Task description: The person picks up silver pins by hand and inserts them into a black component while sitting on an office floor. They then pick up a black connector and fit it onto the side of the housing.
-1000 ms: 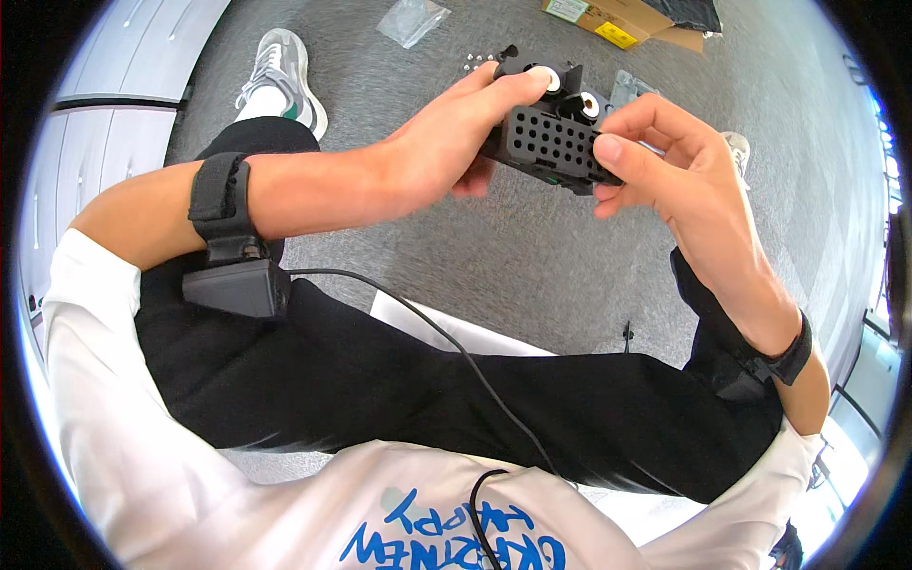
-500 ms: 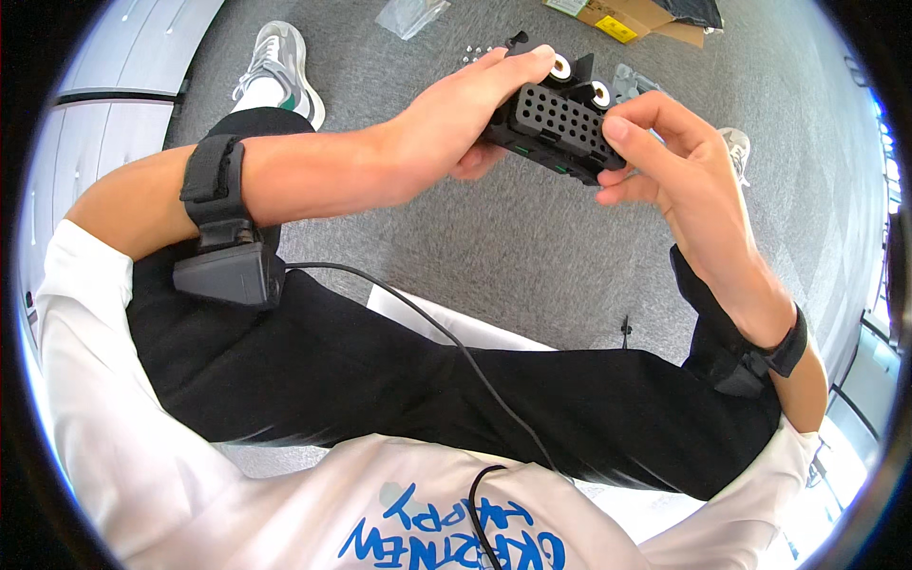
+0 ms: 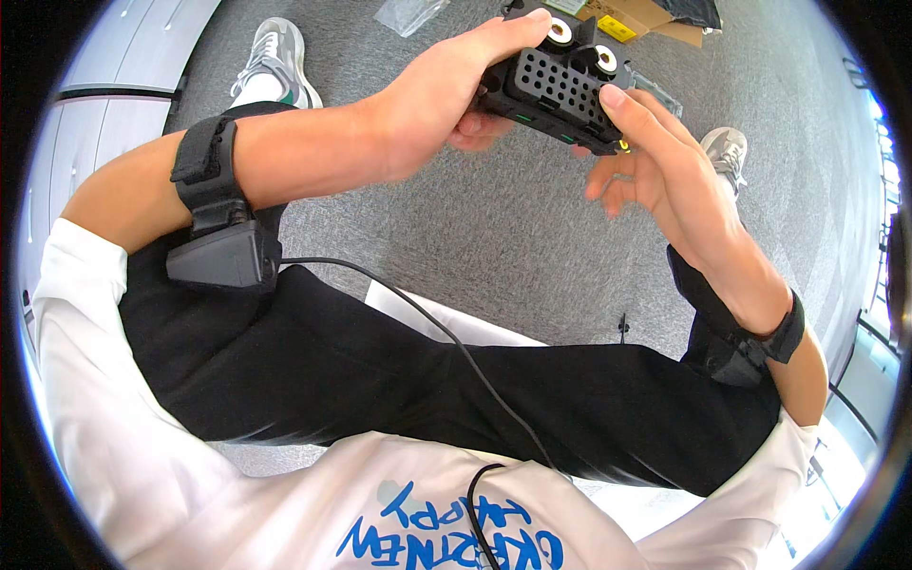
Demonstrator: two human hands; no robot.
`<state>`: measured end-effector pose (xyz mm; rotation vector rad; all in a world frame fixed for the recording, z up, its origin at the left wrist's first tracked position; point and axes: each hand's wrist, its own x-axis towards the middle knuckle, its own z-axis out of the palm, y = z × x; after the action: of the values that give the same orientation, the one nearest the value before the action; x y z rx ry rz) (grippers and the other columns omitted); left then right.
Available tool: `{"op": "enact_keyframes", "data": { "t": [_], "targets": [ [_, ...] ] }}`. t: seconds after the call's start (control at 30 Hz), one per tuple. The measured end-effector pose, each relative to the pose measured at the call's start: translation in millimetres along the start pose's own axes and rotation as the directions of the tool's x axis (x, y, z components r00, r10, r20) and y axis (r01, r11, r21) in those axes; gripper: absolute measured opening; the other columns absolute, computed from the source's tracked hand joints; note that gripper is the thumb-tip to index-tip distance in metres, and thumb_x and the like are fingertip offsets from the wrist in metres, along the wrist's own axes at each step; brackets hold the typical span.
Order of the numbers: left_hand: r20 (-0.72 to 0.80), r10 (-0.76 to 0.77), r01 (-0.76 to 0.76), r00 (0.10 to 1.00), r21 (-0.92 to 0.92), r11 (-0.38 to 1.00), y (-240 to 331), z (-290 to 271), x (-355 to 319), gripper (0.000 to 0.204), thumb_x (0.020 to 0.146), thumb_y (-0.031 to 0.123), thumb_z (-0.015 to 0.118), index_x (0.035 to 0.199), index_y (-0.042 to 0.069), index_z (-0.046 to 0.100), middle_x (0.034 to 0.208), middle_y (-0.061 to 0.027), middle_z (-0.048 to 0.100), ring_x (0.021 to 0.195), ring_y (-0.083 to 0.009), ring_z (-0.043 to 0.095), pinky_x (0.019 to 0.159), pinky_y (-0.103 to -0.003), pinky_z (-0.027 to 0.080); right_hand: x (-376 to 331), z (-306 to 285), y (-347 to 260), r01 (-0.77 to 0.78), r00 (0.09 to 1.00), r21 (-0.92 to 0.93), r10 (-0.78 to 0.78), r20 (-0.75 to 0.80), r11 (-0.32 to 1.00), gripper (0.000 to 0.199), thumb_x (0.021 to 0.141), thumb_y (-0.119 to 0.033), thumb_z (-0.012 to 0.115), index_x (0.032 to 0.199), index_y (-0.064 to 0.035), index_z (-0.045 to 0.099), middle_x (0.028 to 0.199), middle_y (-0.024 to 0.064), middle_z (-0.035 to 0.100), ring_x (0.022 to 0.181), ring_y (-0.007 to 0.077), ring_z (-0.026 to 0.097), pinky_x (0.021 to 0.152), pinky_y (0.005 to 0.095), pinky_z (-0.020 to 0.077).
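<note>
A black boxy plastic device [image 3: 562,84] is held up over the floor, tilted, with a panel of round holes and two white ring-shaped discs [image 3: 560,31] along its far side. My left hand [image 3: 454,81] grips its left end, thumb on top beside one disc and fingers curled underneath. My right hand [image 3: 660,147] is at the right end, its thumb pressing the corner of the perforated panel and its index finger partly hidden behind. The other right fingers hang loosely below the device. A small yellow spot shows at the lower right corner.
On the grey carpet lie a clear plastic bag [image 3: 408,13] and an open cardboard box [image 3: 646,16] at the far side. A clear packet [image 3: 655,87] shows behind the device. White cabinets [image 3: 104,152] stand left. A black cable [image 3: 418,304] crosses my lap.
Both hands and the device have moved farther away, up in the view. The lower fingers of my right hand have come off the device's underside and loosened.
</note>
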<state>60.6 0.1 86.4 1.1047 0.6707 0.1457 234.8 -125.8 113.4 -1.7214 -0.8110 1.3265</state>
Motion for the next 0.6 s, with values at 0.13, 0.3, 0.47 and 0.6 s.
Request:
{"op": "enact_keyframes", "data": {
  "t": [0.13,0.3,0.47,0.6],
  "targets": [
    [-0.01,0.011,-0.01,1.0,0.075,0.997,-2.0,-1.0,2.6,0.054,0.096,0.063,0.045,0.075,0.015,0.054,0.055,0.0054,0.04,0.042,-0.0049,0.032,0.042,-0.022,0.023,3.9,-7.1,3.7,-0.025,0.977,0.09,0.005,0.212,0.996,0.045,0.1,-0.043,0.052,0.114,-0.0003,0.053,0.085,0.0099,0.062,0.07,0.0125,0.061,0.062,0.0236,0.0476],
    [0.002,0.001,-0.002,1.0,0.152,0.988,-2.1,2.2,0.7,0.056,0.096,0.064,0.044,0.096,0.01,0.058,0.073,-0.0015,0.051,0.055,-0.0098,0.047,0.052,-0.025,0.037,5.7,-12.1,11.6,-0.026,0.976,0.105,0.003,0.216,0.994,0.04,0.101,-0.04,0.051,0.109,-0.0005,0.056,0.086,0.0101,0.063,0.07,0.0119,0.061,0.063,0.0237,0.0481],
    [0.074,0.005,-0.023,0.997,0.246,0.969,1.8,0.9,2.1,0.072,0.092,0.068,0.047,0.124,0.004,0.051,0.096,-0.0093,0.055,0.074,-0.0171,0.058,0.069,-0.032,0.05,4.5,-14.0,17.4,0.002,0.985,0.14,-0.026,0.172,0.99,0.042,0.1,-0.04,0.055,0.103,0.0014,0.059,0.082,0.0092,0.063,0.068,0.0124,0.061,0.064,0.0249,0.0494],
    [0.033,-0.032,0.018,0.999,0.351,0.936,4.3,-2.9,2.6,0.068,0.095,0.064,0.046,0.125,0.003,0.048,0.094,-0.0091,0.063,0.066,-0.0157,0.061,0.062,-0.03,0.053,7.3,-14.9,18.9,0.074,0.986,0.059,-0.082,0.146,0.996,0.04,0.1,-0.039,0.057,0.103,0.0009,0.06,0.082,0.0078,0.062,0.067,0.0115,0.061,0.062,0.024,0.0487]
  ]
}}
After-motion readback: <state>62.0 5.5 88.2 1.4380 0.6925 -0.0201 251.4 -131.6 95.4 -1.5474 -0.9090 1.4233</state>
